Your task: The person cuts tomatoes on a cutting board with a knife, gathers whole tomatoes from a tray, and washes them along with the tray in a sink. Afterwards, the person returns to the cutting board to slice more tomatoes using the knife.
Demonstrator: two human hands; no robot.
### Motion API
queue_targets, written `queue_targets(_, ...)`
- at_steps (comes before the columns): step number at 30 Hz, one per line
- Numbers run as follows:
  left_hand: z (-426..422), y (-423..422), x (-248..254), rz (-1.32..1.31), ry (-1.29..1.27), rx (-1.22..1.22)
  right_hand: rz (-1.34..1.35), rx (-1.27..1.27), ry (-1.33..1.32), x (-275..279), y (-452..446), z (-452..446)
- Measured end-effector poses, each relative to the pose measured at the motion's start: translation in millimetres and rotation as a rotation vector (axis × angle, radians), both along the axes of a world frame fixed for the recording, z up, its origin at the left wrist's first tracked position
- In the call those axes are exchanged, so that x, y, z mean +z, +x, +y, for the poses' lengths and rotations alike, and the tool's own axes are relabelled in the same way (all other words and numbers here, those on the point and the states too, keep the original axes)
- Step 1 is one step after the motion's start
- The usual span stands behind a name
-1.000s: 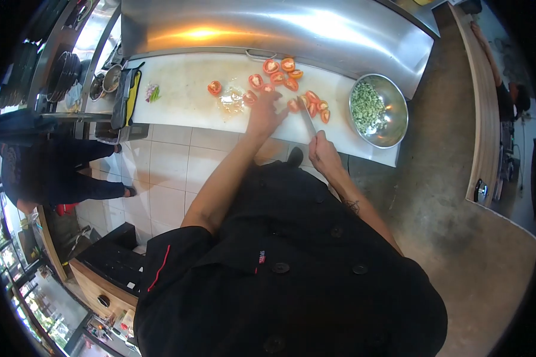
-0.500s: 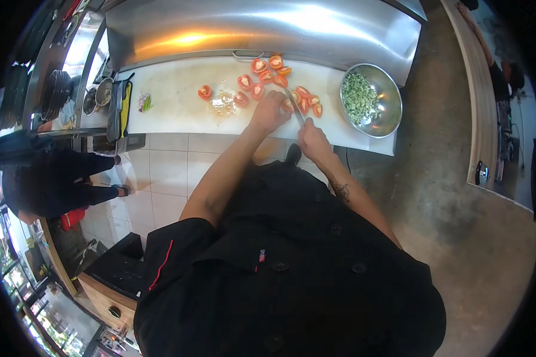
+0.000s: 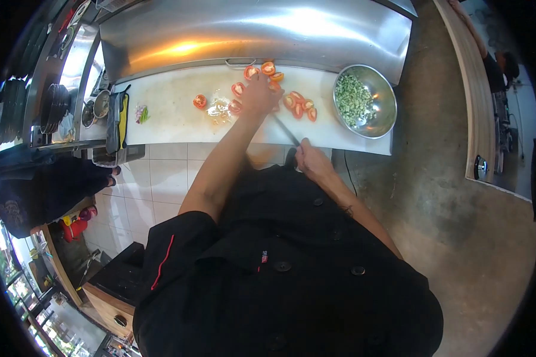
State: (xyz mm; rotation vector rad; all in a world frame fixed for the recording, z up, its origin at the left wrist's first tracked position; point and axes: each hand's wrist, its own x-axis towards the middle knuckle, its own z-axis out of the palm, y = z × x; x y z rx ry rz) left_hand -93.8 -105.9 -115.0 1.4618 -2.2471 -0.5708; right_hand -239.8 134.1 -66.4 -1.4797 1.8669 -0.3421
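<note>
My right hand (image 3: 314, 160) is wrapped round the handle of a knife (image 3: 286, 130). The blade points up and left over the front edge of a white cutting board (image 3: 167, 113). My left hand (image 3: 259, 97) reaches over the cut tomatoes, fingers apart, partly covering several halves. Tomato halves (image 3: 252, 72) lie cut side up around it. To its right sits a group of tomato wedges (image 3: 298, 111). One tomato half (image 3: 200, 101) rests apart on the left, beside a wet patch of juice and seeds (image 3: 220, 108).
A steel bowl (image 3: 387, 113) of chopped green pieces (image 3: 354, 98) stands on the board's right end. Purple and green scraps (image 3: 142, 113) lie at the left, near a black-and-yellow object (image 3: 124, 119). A metal panel (image 3: 250, 35) rises behind. Another person (image 3: 36, 190) is at far left.
My left hand has moved up and left from the wedges to the tomato halves. My right hand has drawn the knife down and slightly left, away from the wedges.
</note>
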Motion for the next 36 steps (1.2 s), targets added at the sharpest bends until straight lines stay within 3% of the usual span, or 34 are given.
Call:
queue_targets(2, -1.3, -10.9, 15.5, -0.069, 0.043, 0.013, 0.046, 0.127, -0.201, -12.6, 9.3, -5.8)
queue_targets(7, -3.3, -14.8, 30.2, -0.078, 0.059, 0.052, -0.009, 0.149, -0.231, -13.4, 17.1, -24.8)
queue_targets(9, -4.1, 0.8, 33.3, 0.181, -0.040, -0.052, -0.010, 0.065, -0.219, -20.6, 18.0, -32.2)
queue_targets(10, -0.9, 6.9, 28.1, 0.177, -0.039, -0.057, -0.013, 0.059, -0.219, -24.5, 16.3, -35.8)
queue_targets(11, 7.2, 13.5, 27.7, 0.401, 0.158, -0.046, 0.006, 0.001, -0.164, -28.0, 13.5, -39.3)
queue_targets(13, 37.2, 31.9, 35.7, 0.285, 0.111, -0.154, 0.022, -0.048, -0.105, -31.5, 7.1, -41.6)
queue_targets(17, 83.9, 34.8, 19.0, 0.294, 0.133, -0.102, 0.002, -0.080, -0.047, -16.7, -2.3, -40.0)
queue_targets(18, 86.9, 37.1, 19.4, 0.296, 0.136, -0.093, -0.013, -0.098, 0.040, -9.3, -2.9, -41.3)
queue_targets(23, 97.8, 41.3, 11.0, 0.405, 0.343, -0.016, -0.043, -0.043, -0.008, 13.5, 3.8, -23.3)
queue_targets(36, 107.2, 45.5, 11.5, 0.446, 0.421, 0.027, -0.110, -0.063, 0.042, 13.8, 19.8, -23.1)
